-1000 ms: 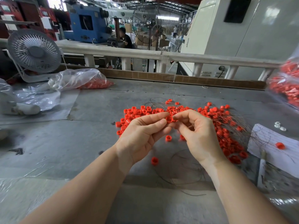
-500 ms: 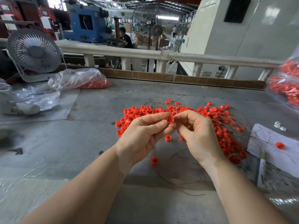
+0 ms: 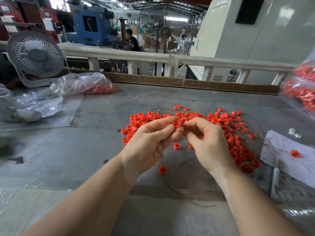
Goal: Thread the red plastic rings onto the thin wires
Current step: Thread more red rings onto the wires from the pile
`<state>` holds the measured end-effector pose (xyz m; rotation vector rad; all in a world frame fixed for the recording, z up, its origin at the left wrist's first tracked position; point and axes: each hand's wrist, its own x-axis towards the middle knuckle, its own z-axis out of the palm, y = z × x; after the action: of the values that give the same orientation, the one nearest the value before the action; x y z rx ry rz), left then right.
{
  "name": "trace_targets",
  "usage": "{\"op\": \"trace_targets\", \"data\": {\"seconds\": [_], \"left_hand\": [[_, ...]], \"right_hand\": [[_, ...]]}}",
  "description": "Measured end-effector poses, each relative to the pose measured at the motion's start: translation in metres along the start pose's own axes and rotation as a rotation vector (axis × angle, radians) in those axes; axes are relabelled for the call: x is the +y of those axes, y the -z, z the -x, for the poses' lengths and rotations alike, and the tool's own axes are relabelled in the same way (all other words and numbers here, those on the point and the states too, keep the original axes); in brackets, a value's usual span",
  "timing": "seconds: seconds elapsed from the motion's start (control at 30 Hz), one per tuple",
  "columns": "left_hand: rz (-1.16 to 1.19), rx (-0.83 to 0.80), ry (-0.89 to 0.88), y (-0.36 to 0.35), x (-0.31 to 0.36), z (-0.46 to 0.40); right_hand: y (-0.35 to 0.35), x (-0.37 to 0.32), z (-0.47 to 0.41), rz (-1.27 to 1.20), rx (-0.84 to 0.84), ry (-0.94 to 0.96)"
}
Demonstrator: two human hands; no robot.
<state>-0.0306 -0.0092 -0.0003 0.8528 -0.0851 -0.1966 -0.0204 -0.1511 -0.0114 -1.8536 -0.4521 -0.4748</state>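
The left hand (image 3: 150, 142) pinches a red ring (image 3: 176, 123) between thumb and forefinger, above the surface (image 3: 95, 150). The right hand (image 3: 207, 142) meets it, fingers curled and pinched; whether it holds a wire I cannot tell. Behind lies the ring pile (image 3: 221, 126) tangled with wires (image 3: 192, 181).
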Motion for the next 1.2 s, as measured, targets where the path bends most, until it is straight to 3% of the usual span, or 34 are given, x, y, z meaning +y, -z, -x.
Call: {"op": "trace_targets", "data": {"seconds": [1.2], "left_hand": [[-0.105, 0.035, -0.005, 0.0031, -0.0002, -0.0013]], "right_hand": [[0.0013, 0.0016, 0.0001, 0.173, 0.062, 0.156]]}}
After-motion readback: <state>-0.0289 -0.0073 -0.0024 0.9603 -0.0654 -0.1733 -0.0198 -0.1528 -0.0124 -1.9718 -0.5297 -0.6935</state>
